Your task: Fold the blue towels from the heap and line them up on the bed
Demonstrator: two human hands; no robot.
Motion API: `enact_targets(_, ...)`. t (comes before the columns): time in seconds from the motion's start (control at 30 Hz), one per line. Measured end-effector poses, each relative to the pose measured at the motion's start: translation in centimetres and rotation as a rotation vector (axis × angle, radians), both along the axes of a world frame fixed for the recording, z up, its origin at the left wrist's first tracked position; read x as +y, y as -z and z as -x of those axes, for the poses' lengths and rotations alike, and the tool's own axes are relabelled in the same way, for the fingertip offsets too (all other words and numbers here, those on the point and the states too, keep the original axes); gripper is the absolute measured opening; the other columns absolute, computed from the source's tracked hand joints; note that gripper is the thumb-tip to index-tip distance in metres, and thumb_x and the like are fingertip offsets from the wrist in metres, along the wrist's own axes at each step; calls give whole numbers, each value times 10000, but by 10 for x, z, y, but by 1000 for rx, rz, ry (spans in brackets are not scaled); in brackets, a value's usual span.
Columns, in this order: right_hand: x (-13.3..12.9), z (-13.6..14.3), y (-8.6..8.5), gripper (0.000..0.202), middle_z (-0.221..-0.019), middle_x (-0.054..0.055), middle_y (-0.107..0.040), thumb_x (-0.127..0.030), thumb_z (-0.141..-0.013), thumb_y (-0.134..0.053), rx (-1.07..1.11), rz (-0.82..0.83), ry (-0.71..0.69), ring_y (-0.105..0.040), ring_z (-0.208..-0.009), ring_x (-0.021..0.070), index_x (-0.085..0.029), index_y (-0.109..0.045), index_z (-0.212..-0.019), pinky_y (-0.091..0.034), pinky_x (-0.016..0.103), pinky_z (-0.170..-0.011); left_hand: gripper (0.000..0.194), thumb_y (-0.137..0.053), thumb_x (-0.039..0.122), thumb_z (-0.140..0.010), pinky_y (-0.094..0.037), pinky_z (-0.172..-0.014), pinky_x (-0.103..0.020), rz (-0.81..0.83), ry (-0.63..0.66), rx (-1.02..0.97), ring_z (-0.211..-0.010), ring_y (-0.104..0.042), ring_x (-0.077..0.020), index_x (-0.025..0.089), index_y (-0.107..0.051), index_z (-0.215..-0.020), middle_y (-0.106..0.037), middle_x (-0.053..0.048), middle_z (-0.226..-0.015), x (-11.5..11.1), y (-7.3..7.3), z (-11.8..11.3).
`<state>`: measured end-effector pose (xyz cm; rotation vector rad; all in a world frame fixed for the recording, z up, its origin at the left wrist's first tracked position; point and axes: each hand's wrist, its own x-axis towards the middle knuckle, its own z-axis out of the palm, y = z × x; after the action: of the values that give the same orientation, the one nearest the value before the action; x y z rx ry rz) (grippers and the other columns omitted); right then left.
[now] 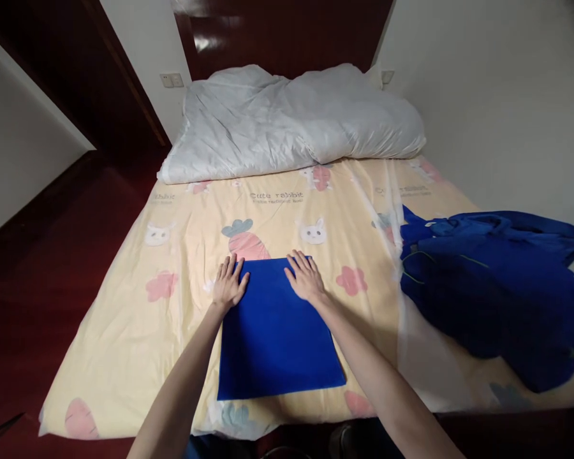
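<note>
A flat blue rectangle of cloth (pixel 280 338), apparently a folded piece of fabric, lies on the bed in front of me. My left hand (pixel 228 284) rests palm down at its far left corner, fingers spread and partly on the bedding. At the far right corner, my right hand (pixel 305 277) lies flat on the cloth with its fingers stretched out. Neither hand grips anything. The cloth looks smooth, with straight edges.
A yellow printed bed sheet (pixel 119 319) covers the bed. A pile of crumpled blue garments (pixel 488 280) with green trim lies on the right. Across the head of the bed is a bunched white quilt (pixel 287 127), before a dark headboard (pixel 287 32). Dark red floor (pixel 43 274) shows on the left.
</note>
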<state>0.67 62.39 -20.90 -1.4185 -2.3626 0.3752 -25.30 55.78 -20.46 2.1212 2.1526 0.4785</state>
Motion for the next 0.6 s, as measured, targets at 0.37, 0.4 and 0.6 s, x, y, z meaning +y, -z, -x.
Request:
enact_targets(0.37,-143,-55,-14,584,-1647,24,-277,-395,-1047,-368,-41,-76,-246,-276,-1521,232,-276,-240,-1604,-226,483,-1250,610,-383,355,-1027,-264,-1239,-501,-23,286,98,-1541,-189,-257,266,-204,-1603,-206,-55,-1667,-168,-21,-63)
enact_targets(0.4,-156,-69,-7,580,-1641,41,-292,-407,-1051,-347,-50,-87,-122,-286,-1517,246,-257,-251,-1603,-231,501,-1243,620,-386,350,-1028,-274,-1235,-504,-25,216,101,-1538,-200,-258,268,-181,-1607,-203,-59,-1668,-192,-16,-60)
enact_targets(0.6,-217,-116,7,551,-1579,153,-406,-409,-1049,-299,68,-193,295,-336,-1485,327,-141,-475,-1497,-329,557,-1173,644,-399,307,-1015,-336,-1196,-547,-124,-88,-26,-1514,-267,-289,263,-162,-1612,-270,-103,-1646,-305,9,-43)
